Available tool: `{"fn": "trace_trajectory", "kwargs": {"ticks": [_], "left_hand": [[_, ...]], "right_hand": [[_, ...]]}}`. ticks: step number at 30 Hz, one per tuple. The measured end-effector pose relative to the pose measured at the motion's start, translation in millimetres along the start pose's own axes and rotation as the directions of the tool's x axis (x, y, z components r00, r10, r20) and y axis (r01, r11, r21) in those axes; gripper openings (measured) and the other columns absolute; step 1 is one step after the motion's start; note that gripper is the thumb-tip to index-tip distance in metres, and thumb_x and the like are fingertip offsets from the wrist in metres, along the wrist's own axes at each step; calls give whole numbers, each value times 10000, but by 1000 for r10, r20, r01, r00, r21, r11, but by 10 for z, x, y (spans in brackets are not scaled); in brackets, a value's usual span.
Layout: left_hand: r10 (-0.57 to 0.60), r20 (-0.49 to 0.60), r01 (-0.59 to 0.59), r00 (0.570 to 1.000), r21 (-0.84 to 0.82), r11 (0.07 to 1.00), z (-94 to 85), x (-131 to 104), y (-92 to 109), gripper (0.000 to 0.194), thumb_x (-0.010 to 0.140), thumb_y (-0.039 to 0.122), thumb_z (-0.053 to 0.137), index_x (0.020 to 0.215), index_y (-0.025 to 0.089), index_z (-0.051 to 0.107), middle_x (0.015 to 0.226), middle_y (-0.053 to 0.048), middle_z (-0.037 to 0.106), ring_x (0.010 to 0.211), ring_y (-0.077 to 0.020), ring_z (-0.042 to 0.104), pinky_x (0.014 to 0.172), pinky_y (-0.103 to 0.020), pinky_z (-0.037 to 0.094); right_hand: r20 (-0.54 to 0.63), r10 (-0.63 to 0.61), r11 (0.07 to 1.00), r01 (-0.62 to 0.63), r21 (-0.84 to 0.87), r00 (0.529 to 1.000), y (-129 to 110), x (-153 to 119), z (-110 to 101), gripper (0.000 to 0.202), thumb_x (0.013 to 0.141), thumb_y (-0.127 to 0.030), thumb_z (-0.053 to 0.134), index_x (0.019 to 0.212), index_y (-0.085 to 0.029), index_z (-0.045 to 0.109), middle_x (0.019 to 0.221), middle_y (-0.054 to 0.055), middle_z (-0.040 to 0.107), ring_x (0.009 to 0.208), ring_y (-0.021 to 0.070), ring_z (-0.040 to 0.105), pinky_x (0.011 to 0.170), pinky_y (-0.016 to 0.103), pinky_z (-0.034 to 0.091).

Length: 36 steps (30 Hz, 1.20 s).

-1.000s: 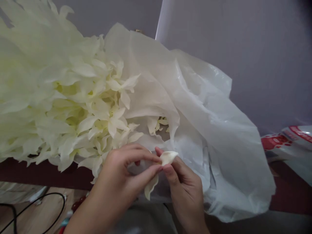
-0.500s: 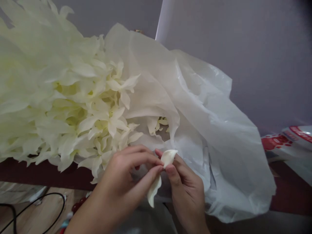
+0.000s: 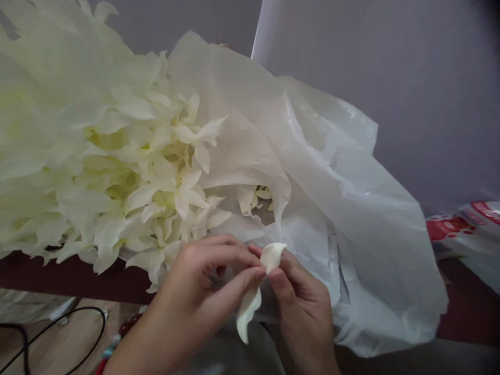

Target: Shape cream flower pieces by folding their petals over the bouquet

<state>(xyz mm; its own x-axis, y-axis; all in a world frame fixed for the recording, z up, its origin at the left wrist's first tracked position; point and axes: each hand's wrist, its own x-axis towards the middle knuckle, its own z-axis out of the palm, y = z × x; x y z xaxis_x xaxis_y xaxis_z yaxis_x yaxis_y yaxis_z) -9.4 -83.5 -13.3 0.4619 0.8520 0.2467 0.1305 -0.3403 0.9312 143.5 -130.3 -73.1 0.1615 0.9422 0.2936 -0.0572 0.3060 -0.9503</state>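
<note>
A small cream-white petal [image 3: 272,257] stood between the two hands, low in the view and just right of the middle, its tip pointing up and to the right. A longer lower petal [image 3: 249,311] hung below the fingers; whether the two were joined could not be told, as fingers covered the place between.

The left hand [image 3: 203,286] pinched the base of the small petal between thumb and forefinger. The right hand [image 3: 302,304] held the same petal from the other side, its thumb in front and its fingers curled behind. A beaded bracelet [image 3: 127,328] circled the left wrist.

Beyond the hands lay a crumpled white plastic bag [image 3: 351,208]. To its left, a big heap of white flowers [image 3: 117,156] spread over a dark red surface [image 3: 78,276]. A black cable [image 3: 88,312] looped at lower left, and a red-and-white package [image 3: 464,224] sat at far right, near a grey wall [image 3: 410,78].
</note>
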Motion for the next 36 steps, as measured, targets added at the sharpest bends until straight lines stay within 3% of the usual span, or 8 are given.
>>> {"fn": "trace_trajectory", "kwargs": {"ticks": [5, 10, 20, 29, 36], "left_hand": [[80, -5, -80, 997, 58, 995, 8, -46, 8, 168, 889, 155, 750, 923, 310, 804, 895, 87, 777, 896, -69, 722, 842, -133, 525], [113, 14, -113, 994, 88, 990, -16, -65, 16, 227, 903, 128, 720, 942, 330, 816, 881, 87, 773, 860, -61, 719, 813, -135, 513], [17, 2, -16, 1000, -24, 1000, -10, -39, 17, 230, 880, 122, 731, 904, 325, 839, 852, 62, 784, 812, -69, 724, 729, -108, 538], [-51, 16, 52, 999, -80, 995, -1, 12, 25, 229, 874, 126, 726, 884, 320, 847, 880, 53, 816, 806, -74, 729, 729, -109, 535], [-76, 5, 76, 997, -91, 993, -4, -23, -12, 193, 878, 165, 731, 887, 320, 848, 896, 42, 817, 816, -87, 726, 741, -130, 536]], "right_hand": [[-37, 79, 987, -73, 142, 996, -14, -7, 9, 177, 918, -452, 742, 1051, -388, 839, 909, 5, 767, 900, 181, 745, 797, 243, 559], [-45, 51, 993, -46, 107, 998, 0, 0, -7, 167, 918, -450, 742, 1041, -393, 840, 877, -1, 765, 876, 173, 748, 788, 229, 558], [-11, -15, 1000, 15, -21, 1000, -21, 12, -29, 184, 950, -421, 709, 1099, -444, 814, 879, -25, 775, 823, 140, 744, 745, 186, 585], [-23, -40, 990, 37, -134, 999, -23, -14, -13, 182, 994, -369, 658, 1080, -386, 817, 984, -21, 807, 873, 140, 744, 793, 197, 576], [-15, -41, 990, 39, -137, 999, -24, -20, -3, 200, 1014, -315, 623, 1067, -367, 808, 908, -26, 759, 900, 144, 725, 831, 209, 565]]}}
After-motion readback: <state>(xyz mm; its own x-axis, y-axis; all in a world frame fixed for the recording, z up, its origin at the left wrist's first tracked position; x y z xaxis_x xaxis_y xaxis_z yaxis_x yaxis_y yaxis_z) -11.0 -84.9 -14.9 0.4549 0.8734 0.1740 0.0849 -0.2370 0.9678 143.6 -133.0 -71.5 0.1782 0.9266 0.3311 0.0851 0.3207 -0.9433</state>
